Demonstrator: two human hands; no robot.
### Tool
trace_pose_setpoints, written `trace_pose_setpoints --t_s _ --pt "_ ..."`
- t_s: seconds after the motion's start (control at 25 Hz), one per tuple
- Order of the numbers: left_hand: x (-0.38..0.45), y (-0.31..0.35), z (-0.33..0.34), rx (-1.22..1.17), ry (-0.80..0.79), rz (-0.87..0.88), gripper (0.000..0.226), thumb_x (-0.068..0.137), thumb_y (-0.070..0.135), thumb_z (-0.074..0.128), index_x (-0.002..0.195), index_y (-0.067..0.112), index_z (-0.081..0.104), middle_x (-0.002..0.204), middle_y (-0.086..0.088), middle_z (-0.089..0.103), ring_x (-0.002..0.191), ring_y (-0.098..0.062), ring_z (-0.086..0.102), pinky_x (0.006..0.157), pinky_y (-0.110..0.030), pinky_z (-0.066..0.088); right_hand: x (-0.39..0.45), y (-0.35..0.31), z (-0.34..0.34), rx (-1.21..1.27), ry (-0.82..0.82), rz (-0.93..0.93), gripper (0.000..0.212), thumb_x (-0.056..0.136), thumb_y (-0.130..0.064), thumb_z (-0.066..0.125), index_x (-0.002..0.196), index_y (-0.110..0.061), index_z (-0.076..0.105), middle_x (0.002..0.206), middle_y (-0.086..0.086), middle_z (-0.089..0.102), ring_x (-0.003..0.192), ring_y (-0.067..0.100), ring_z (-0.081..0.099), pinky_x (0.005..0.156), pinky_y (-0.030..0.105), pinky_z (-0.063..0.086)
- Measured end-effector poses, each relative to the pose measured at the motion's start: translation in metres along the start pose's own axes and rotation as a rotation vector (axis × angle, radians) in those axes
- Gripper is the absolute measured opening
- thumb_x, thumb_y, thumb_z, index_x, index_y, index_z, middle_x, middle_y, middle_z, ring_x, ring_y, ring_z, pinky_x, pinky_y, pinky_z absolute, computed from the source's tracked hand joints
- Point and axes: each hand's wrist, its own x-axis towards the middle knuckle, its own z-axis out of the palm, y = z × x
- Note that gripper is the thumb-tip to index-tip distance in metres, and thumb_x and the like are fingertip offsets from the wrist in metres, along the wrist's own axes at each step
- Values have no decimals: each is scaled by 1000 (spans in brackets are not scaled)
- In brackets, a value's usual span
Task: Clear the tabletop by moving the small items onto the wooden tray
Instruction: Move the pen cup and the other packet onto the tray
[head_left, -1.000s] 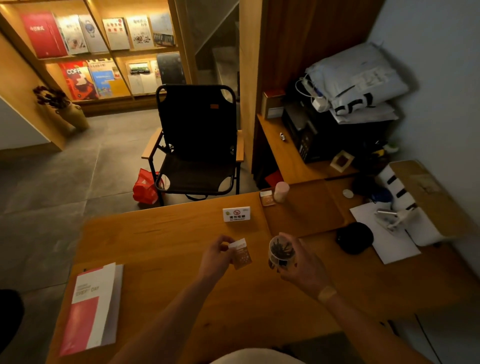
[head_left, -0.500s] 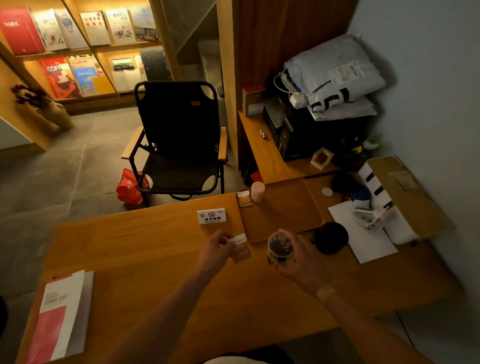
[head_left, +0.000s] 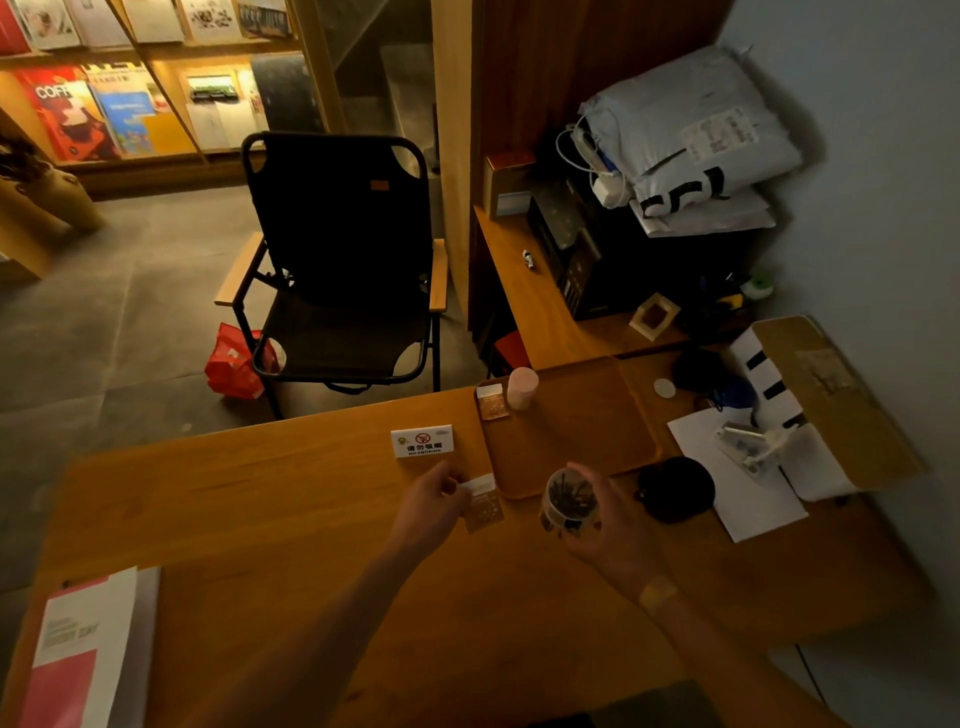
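Left hand (head_left: 428, 506) pinched a small brown packet (head_left: 483, 503) by its white top strip, thumb and fingers clenched on that edge; the packet hung just off the near-left corner of the wooden tray (head_left: 571, 441), print too small to read. Right hand (head_left: 605, 514) was wrapped round a small clear jar (head_left: 567, 500) of dark bits, held above the desk (head_left: 291, 499) at the tray's near edge; contents too dim to identify, and the fingers hid the jar's lower right side. A tan plaster sat on the right wrist.

Ahead of the hands, the tray already held 2 things at its far-left corner: a second packet (head_left: 490, 401) lying flat and a pale pink cylinder (head_left: 521, 387) standing upright just beside it. Beyond the left hand stood a white no-smoking sign (head_left: 423, 442), just left of the tray. Right of the right hand lay a round black object (head_left: 675, 488), shape unclear in the low light, partly on a white sheet (head_left: 743, 483). Further right, a stapler-like clear item (head_left: 748, 447) was blurred. A small white disc (head_left: 664, 388) lay beyond the tray's right side.

Near-left of the left arm, a red-and-white booklet (head_left: 78, 660) was cut off by the frame's bottom edge. A black folding chair (head_left: 337, 260) stood beyond the desk.
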Motion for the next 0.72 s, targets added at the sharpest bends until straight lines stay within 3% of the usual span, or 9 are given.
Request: trace_pose_setpoints --t_s 0.2,0.44,0.72 --pt "18 1 5 57 6 11 6 95 18 57 95 24 56 93 9 58 82 -3 58 59 -15 41 19 6 1 38 -22 5 85 75 -24 80 143 -39 31 144 -3 42 131 17 44 96 32 53" --pt "43 15 31 115 27 42 8 96 19 56 103 24 56 95 12 53 78 -3 55 50 -13 44 51 24 -13 69 -61 1 84 76 -21 79 143 -39 31 146 -2 40 133 16 42 96 25 47" --pt "85 31 87 101 6 14 15 97 18 53 110 23 55 105 6 58 88 -8 62 62 -19 51 100 68 -45 56 -89 -28 81 77 -18 79 144 -32 34 143 4 42 133 21 43 93 24 47"
